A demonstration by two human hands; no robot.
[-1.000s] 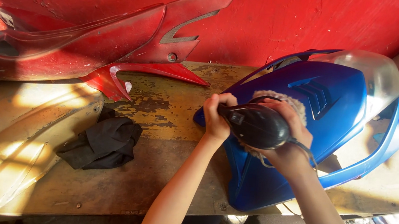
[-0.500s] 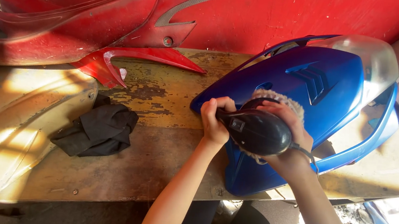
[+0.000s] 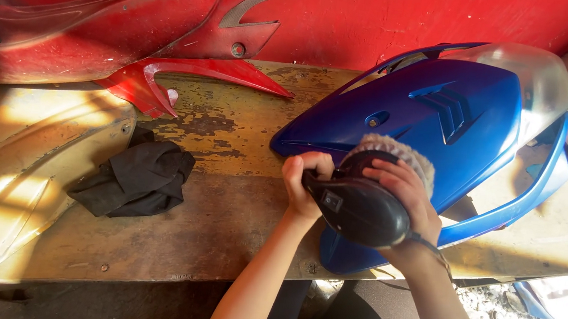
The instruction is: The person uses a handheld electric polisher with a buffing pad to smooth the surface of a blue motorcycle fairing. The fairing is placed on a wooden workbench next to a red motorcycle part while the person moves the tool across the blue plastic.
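Gripping a black polishing machine (image 3: 358, 207) at the lower centre of the frame, our left hand (image 3: 305, 183) is closed round its side handle while our right hand (image 3: 405, 195) wraps over its top. Its woolly pad (image 3: 399, 153) presses on the blue scooter panel (image 3: 431, 119) right of centre on the worn wooden bench (image 3: 220, 223). Farther left lies a black cloth (image 3: 136, 178), and a red panel (image 3: 135, 28) leans at upper left.

red panel (image 3: 86, 23): cut off left | polisher (image 3: 360, 207): handle hidden by hands
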